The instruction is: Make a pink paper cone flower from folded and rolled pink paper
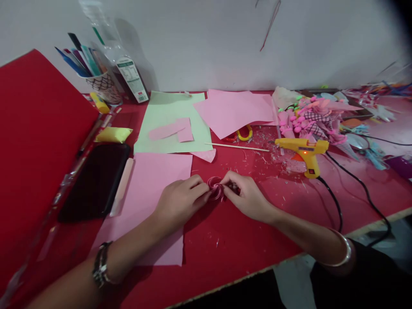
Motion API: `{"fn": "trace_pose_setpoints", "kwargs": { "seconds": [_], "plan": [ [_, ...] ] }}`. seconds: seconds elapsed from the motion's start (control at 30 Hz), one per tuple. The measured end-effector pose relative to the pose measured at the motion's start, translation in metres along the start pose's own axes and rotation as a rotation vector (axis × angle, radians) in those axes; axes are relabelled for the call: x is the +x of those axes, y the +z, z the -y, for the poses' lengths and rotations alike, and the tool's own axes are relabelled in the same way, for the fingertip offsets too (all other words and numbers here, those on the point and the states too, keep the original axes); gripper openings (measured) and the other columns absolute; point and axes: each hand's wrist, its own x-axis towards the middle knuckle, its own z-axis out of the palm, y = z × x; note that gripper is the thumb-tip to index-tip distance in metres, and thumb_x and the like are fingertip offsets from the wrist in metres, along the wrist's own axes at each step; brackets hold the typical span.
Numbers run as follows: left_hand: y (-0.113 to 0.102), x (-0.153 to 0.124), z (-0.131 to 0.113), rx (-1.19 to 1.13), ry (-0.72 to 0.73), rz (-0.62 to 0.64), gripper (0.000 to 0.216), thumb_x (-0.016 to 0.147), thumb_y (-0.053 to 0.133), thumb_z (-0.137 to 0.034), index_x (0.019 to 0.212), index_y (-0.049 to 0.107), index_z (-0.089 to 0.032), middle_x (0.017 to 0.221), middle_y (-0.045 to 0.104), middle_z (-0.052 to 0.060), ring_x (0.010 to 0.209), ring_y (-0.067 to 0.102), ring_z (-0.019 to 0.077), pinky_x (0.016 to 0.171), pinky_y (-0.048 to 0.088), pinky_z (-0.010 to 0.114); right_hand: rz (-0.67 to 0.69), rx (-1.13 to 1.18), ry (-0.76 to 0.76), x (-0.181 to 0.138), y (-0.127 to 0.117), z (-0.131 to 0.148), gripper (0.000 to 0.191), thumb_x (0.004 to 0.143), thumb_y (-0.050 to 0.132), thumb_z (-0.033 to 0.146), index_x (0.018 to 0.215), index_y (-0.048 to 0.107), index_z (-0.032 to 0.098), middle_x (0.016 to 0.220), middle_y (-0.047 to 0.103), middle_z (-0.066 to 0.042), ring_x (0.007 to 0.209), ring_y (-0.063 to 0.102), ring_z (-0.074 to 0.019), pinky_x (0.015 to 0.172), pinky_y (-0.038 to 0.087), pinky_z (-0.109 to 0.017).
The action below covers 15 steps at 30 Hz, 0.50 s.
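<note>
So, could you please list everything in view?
coil: 1, pink, centre
glue gun: 1, yellow, right
cables: several, black, right
stick: 1, pale, centre
scissor handles: 2, red and yellow, centre
pink sheets: several, pink, centre
green sheet: 1, pale, back
phone: 1, black, left
strip: 1, pinkish, beside phone
packet: 1, yellow, behind phone
cup: 1, patterned white, back left
pens: several, mixed, in cup
tube: 1, yellow, beside cup
bottle: 1, clear, labelled, beside cup
craft pieces: many, mostly pink, back right
thread: 1, reddish, on white wall
board: 1, red, far left
table: 1, red, beneath
clothing: some, black, bottom right
bracelet: 1, dark, left arm
bangle: 1, silvery, right arm
left hand: 1, bare, on coil
right hand: 1, bare, on coil
</note>
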Motion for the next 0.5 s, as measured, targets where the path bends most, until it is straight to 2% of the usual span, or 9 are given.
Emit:
{"fn": "trace_pose_setpoints", "kwargs": {
  "seconds": [0.13,0.5],
  "plan": [
    [0.0001,-0.001,0.0003,-0.009,-0.033,0.007,0.029,0.087,0.035,-0.032,0.07,0.055,-0.02,0.073,0.055,-0.001,0.056,0.05,0.0087,0.045,0.03,0.019,-0.003,0.005,0.008,0.0001,-0.0006,0.0018,0.01,0.079,0.043,0.01,0.074,0.048,0.016,0.062,0.054,0.002,0.056,0.051,-0.0078,0.052,0.036,-0.018],
    [-0.0013,-0.0007,-0.0004,-0.011,0.002,-0.018,0.033,0.087,0.032,-0.033,0.067,0.055,-0.019,0.067,0.053,-0.001,0.053,0.049,0.0084,0.044,0.029,0.019,0.024,-0.008,-0.014,-0.0006,-0.0016,0.0012,0.012,0.08,0.04,0.009,0.073,0.046,0.017,0.062,0.053,0.003,0.055,0.049,-0.0078,0.053,0.034,-0.019]
  ]
}}
